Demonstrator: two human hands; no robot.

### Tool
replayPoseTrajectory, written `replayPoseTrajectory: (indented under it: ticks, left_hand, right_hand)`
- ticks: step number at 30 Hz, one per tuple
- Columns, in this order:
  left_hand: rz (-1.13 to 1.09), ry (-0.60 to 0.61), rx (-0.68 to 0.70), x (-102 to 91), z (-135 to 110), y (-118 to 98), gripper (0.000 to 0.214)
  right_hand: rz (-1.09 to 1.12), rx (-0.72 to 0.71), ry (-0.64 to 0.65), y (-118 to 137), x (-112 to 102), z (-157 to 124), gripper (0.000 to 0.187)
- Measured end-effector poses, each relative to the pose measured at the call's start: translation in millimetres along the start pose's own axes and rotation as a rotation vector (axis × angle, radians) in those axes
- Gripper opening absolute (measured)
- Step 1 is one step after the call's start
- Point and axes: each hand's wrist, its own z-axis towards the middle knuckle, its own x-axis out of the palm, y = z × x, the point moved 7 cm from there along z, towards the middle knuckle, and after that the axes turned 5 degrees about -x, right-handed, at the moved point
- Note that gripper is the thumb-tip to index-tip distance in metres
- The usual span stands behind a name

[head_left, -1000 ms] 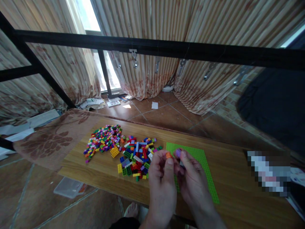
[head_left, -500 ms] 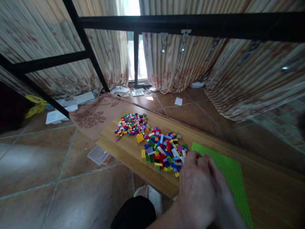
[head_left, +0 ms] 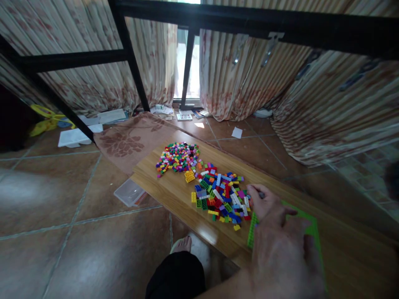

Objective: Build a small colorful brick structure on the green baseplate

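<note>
There are two brick heaps [head_left: 178, 155] [head_left: 221, 199], one green baseplate [head_left: 252, 234] and one clear plastic box [head_left: 129, 192].

bricks [head_left: 218, 195] on board [head_left: 174, 195], baseplate [head_left: 311, 228] right

The surface [head_left: 177, 191] lies bare along its near left edge, in front of two heaps. The heap of small bricks [head_left: 178, 155] and the heap of bigger bricks [head_left: 220, 195] fill its far left part, almost touching. The green plate [head_left: 252, 232] takes the near middle, with bare wood to its right. A black frame bar [head_left: 249, 25] crosses overhead.
</note>
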Motion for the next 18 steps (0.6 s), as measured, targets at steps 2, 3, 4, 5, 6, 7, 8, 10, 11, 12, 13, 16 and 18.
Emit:
replayPoseTrajectory:
  ticks: [2,3,4,5,6,7,8,10,11,12,13,16,18]
  left_hand:
    - [0.016,0.016,0.006,3.2,-0.3,0.8,0.028]
    - [0.021,0.02,0.016,4.0,-0.3,0.7,0.029]
    - [0.02,0.017,0.028,3.9,-0.2,0.4,0.029]
    - [0.017,0.009,0.039,3.2,0.0,-0.1,0.029]
    - [0.012,0.0,0.05,2.3,0.2,-0.8,0.028]
    - [0.008,-0.008,0.058,1.4,0.5,-1.3,0.028]
    - [0.005,-0.013,0.062,0.7,0.8,-1.8,0.028]
    - [0.004,-0.013,0.065,0.5,1.4,-1.9,0.027]
    - [0.005,-0.012,0.066,0.8,1.6,-1.6,0.027]
    - [0.005,-0.014,0.08,1.0,1.6,-2.0,0.027]
    - [0.005,-0.018,0.103,1.2,1.4,-2.7,0.026]
    - [-0.008,-0.039,0.184,0.8,0.0,-5.5,0.027]
    - [-0.028,-0.07,0.219,-1.6,-1.0,-6.7,0.028]
  right_hand:
    - [-0.246,-0.1,0.08,9.4,18.6,12.0,0.021]
    - [-0.373,-0.17,0.141,14.4,28.5,14.5,0.02]
    - [-0.487,-0.244,0.202,18.6,37.7,14.6,0.021]
    - [-0.58,-0.309,0.251,21.6,45.0,13.2,0.023]
    - [-0.636,-0.355,0.282,23.4,49.8,11.1,0.024]
    - [-0.676,-0.387,0.298,24.7,52.4,9.0,0.025]
    - [-0.707,-0.406,0.301,25.6,53.2,7.1,0.026]
    - [-0.746,-0.433,0.304,28.5,52.5,4.0,0.027]
    - [-0.764,-0.442,0.304,30.8,51.5,2.9,0.027]
    - [-0.783,-0.449,0.3,33.7,50.0,2.0,0.027]
    - [-0.803,-0.457,0.291,37.6,48.4,1.3,0.027]
    - [-0.802,-0.501,0.25,54.1,47.2,-2.7,0.024]
    - [-0.72,-0.562,0.255,67.4,54.9,-9.1,0.021]
